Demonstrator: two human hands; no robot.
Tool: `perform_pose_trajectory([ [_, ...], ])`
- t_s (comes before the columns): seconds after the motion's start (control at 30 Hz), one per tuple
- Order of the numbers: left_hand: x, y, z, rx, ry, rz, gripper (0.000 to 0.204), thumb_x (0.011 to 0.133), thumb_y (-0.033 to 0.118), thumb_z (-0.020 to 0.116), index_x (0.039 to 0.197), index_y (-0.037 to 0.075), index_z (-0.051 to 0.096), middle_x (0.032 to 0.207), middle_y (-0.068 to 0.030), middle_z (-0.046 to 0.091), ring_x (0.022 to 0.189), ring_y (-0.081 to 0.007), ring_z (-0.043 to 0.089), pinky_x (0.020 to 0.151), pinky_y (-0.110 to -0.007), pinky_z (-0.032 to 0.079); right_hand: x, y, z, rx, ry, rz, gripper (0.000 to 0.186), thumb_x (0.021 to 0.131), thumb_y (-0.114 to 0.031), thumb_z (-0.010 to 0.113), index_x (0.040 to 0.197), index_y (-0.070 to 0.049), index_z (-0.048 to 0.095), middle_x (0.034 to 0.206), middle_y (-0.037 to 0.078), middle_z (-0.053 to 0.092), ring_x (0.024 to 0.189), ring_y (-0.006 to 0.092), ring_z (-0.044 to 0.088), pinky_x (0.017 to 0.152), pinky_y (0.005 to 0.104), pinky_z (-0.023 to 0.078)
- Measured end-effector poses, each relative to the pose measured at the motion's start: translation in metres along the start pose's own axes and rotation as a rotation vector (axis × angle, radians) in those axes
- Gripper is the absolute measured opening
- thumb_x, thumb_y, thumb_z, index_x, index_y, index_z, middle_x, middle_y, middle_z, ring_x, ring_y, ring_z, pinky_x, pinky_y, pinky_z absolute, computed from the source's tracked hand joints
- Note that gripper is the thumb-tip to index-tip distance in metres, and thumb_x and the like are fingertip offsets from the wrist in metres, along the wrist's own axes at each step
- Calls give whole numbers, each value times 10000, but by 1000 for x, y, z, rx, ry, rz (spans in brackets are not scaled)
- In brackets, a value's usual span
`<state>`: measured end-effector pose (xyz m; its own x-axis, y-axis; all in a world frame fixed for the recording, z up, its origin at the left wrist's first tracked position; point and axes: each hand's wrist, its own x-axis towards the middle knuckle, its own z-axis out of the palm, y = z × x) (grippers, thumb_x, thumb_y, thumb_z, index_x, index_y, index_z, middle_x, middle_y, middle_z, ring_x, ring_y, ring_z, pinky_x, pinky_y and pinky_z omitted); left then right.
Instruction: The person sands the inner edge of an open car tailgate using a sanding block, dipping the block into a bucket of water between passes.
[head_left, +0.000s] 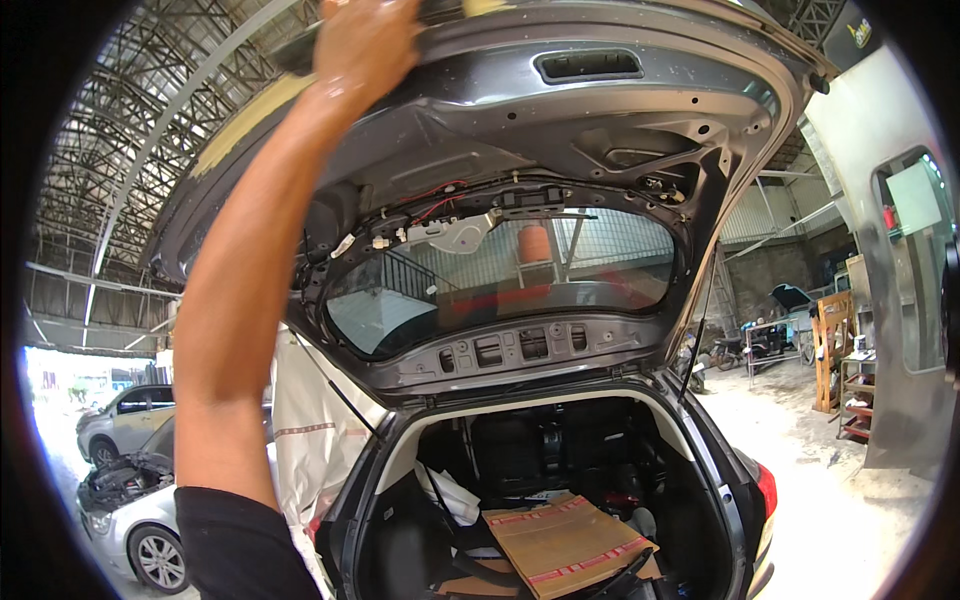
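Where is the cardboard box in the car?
The flattened cardboard box lies in the open boot at the bottom middle of the head view, under the raised tailgate, beside a white cloth.

Head cam, upward, near tailgate (560, 110)

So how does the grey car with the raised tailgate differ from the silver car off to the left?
The grey car is seen from behind, tailgate raised by the left hand, cardboard in its boot. The silver car shows its front, bonnet open. The grey one stands under the roof, the silver one nearer daylight. Both are opened up.
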<state>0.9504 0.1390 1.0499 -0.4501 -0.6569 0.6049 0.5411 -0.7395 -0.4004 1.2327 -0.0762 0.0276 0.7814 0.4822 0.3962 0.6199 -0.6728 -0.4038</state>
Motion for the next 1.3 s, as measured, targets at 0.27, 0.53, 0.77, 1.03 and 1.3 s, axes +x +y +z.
perform_pose_trajectory([
  [0.27, 3, -9, 15, -65, 56, 71, 743, 841, 109, 665, 1508, 147, 341, 1184, -183, 555, 1148, -354, 516, 942, -506, 395, 30, -37, -25, 156, 117, 175, 519, 864, -254, 621, 1321, -20, 542, 1284, 265, 575, 1172, 450, 544, 1005, 504, 432],
  [0.53, 14, -8, 14, -25, 99, 113, 751, 838, 109, 674, 1509, 129, 337, 1150, -168, 552, 1141, -342, 492, 929, -505, 369, 22, 15, 17, -38, -110, 147, 460, 874, -230, 577, 1274, -2, 577, 1311, 261, 560, 1127, 419, 578, 916, 522, 482],
  [0.77, -85, -143, 6, -86, -48, 63, 798, 779, 58, 695, 1497, 139, 356, 1101, -141, 559, 1055, -332, 519, 908, -502, 379, 5, -16, -3, -227, 107, -151, 467, 888, -196, 534, 1310, 4, 552, 1350, 254, 541, 1064, 421, 614, 893, 502, 502],
  [1.03, 0, -28, 18, -126, 96, 127, 634, 825, 98, 666, 1426, 146, 469, 1139, -194, 555, 1111, -369, 525, 938, -529, 426, 50, -124, -99, 117, -170, 234, 630, 860, -218, 623, 1440, -57, 437, 1427, 281, 447, 1237, 451, 506, 993, 464, 470],
  [1.3, -79, -148, 21, -2, 129, 156, 703, 856, 172, 704, 1488, 218, 397, 1139, -158, 609, 1056, -356, 578, 874, -532, 423, 13, -48, -30, -246, -166, -160, 568, 918, -285, 564, 1427, -60, 454, 1430, 272, 449, 1241, 450, 505, 1031, 484, 442],
])
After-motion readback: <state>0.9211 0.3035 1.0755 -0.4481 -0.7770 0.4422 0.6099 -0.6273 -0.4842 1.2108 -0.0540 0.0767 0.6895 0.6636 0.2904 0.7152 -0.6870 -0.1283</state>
